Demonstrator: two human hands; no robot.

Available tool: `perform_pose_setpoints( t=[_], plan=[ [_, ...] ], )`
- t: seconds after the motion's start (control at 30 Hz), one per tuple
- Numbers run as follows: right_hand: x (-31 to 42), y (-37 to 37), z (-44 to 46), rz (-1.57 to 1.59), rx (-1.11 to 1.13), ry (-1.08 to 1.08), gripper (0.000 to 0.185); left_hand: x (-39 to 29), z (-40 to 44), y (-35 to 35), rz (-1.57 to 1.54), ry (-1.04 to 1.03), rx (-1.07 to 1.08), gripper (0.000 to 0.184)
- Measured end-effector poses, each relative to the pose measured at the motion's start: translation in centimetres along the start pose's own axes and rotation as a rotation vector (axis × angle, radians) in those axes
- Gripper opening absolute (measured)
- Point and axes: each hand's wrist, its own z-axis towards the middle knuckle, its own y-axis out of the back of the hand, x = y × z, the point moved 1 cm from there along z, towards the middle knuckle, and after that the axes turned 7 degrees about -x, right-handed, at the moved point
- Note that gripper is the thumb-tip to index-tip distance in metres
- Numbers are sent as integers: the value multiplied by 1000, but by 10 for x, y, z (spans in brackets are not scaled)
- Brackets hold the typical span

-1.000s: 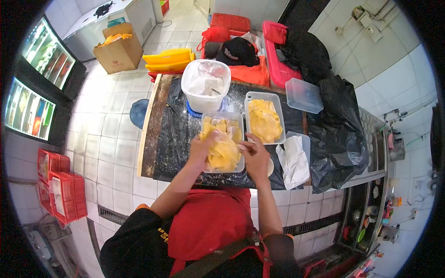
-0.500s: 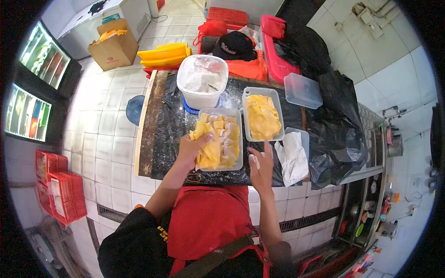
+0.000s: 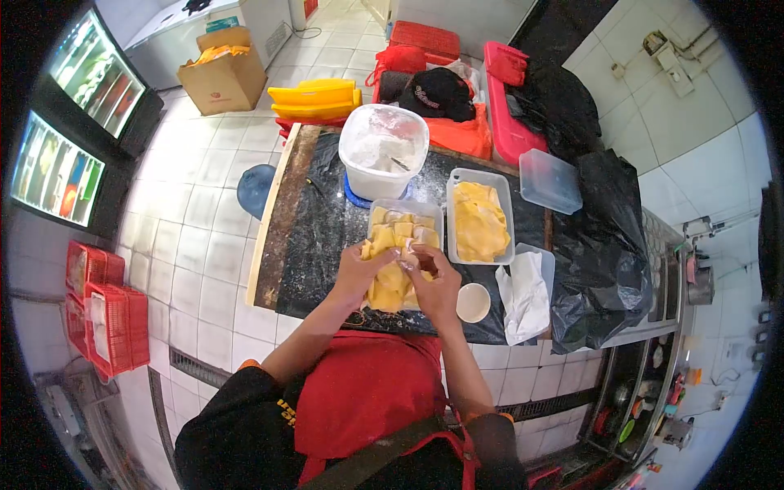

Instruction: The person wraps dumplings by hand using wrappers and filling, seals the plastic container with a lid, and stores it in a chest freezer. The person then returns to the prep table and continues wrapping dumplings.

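Note:
Over the near end of a clear container (image 3: 442,222), my left hand (image 3: 359,271) grips a stack of yellow wrappers (image 3: 387,292). My right hand (image 3: 437,283) meets it from the right, fingers pinched together at the top of the stack; what they pinch is too small to tell. Rows of pale yellow folded pieces (image 3: 402,229) lie in the container beyond my hands. To the right, a second clear container (image 3: 508,220) holds more yellow sheets (image 3: 481,222). A small round white cup (image 3: 474,303) stands beside my right hand.
A white tub of powder (image 3: 382,147) stands behind the container on a blue base (image 3: 351,194). White cloth or paper (image 3: 521,298) and an empty clear box (image 3: 550,181) lie right. Black plastic (image 3: 604,253) covers the right side. A black cap (image 3: 438,91) lies behind.
My right hand has moved left from beside the container to join my left hand at the wrappers. The camera view has shifted slightly, and the white cup now shows fully.

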Motion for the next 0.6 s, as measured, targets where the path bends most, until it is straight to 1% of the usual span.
perform_pose_setpoints(
  t=[0.03,0.07,0.13,0.17,0.23,0.27,0.33,0.37,0.43,0.53,0.57,0.6],
  plan=[
    [6,2,1,-131,-52,152,31,1,4,3,79,-41,3,28],
    [8,4,2,-131,-51,152,31,2,7,7,79,-41,4,28],
    [10,9,3,-300,-44,380,29,1,11,10,367,-126,34,31],
    [9,8,5,-303,-45,378,29,-1,12,9,366,-123,36,31],
    [4,6,12,-52,9,31,30,-7,11,4,386,-46,101,35],
    [-1,6,17,-53,11,31,30,-6,12,4,385,-45,100,35],
    [-24,5,29,289,207,-312,40,-3,14,3,346,84,209,30],
    [-38,2,36,288,212,-311,40,-1,16,6,343,82,206,30],
    [-62,-2,52,248,201,-228,41,8,20,14,442,22,294,36],
    [-57,-11,89,166,205,-174,38,15,22,25,430,41,267,41],
    [-74,-18,103,210,226,-122,37,18,22,31,427,41,260,41],
    [-85,-24,116,211,233,-121,37,20,22,38,439,27,224,39]
  ],
)
